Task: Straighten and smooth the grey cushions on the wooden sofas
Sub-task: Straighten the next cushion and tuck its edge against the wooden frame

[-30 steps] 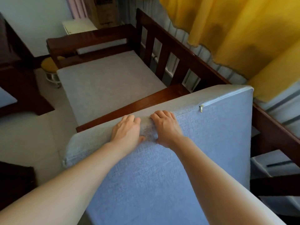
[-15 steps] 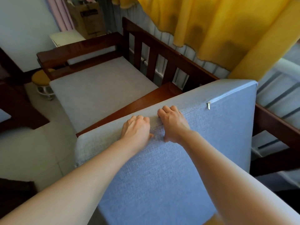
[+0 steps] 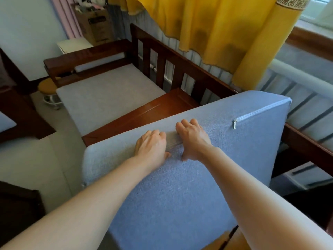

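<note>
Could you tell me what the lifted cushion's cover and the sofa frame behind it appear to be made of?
The cushion cover looks like coarse woven fabric, grey-blue and matte: a visible weave and a zip along its edge. The sofa frame looks like dark reddish wood with a glossy varnish, judging by its sheen and slatted back.

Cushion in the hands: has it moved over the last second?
Yes, slightly: the lifted cushion has shifted right, away from the wooden divider, whose top shows more now.

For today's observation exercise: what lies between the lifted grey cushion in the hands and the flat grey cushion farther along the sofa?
In the head view, a bare strip of the wooden sofa frame separates the lifted cushion from the flat cushion.
</note>
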Action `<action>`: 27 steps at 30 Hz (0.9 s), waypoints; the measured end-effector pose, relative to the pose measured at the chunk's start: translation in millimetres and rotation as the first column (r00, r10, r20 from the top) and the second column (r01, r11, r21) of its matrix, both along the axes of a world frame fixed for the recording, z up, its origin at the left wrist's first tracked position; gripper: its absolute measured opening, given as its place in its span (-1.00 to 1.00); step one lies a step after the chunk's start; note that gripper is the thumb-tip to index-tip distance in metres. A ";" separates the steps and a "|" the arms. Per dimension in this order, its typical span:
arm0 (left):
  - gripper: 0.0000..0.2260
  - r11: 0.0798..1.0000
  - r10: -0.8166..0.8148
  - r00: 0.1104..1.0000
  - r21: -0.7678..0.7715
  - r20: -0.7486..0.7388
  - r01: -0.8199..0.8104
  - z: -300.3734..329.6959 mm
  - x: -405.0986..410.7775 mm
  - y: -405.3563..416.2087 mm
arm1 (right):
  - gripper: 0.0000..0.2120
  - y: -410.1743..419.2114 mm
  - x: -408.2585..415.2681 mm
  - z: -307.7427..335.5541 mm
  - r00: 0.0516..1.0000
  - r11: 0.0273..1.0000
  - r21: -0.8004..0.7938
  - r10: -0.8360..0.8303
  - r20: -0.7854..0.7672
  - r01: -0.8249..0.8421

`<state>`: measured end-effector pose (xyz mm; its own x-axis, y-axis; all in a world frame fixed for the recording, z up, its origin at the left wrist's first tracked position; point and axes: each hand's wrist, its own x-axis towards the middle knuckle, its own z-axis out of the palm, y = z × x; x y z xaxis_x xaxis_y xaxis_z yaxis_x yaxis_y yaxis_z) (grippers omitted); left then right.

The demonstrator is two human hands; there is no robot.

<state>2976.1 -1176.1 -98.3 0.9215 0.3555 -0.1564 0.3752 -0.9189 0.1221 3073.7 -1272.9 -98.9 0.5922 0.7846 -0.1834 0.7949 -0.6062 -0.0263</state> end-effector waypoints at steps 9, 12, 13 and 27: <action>-0.64 0.998 -0.052 0.997 0.022 0.063 0.050 5.9 -43.3 -51.3 | -0.32 -50.2 -46.1 9.1 0.999 0.997 0.051 -0.050 0.017 0.050; -0.66 0.996 -0.091 0.985 0.032 0.144 0.087 7.5 -56.1 -68.4 | -0.34 -69.1 -60.6 13.4 0.996 0.995 0.055 -0.083 0.046 0.080; -0.65 0.995 -0.096 0.981 0.030 0.166 0.093 7.6 -61.0 -74.9 | -0.34 -76.0 -65.0 14.2 0.995 0.995 0.050 -0.085 0.057 0.082; -0.77 0.991 -0.090 0.975 0.115 0.201 0.068 6.6 -114.4 -177.3 | -0.50 -176.4 -121.7 6.0 0.980 0.981 0.146 -0.149 0.133 0.130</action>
<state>2861.7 -1353.5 -91.7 0.9559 0.2845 0.0735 0.2778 -0.9565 0.0888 2952.1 -1449.3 -92.9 0.7101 0.7040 0.0132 0.7041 -0.7100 -0.0086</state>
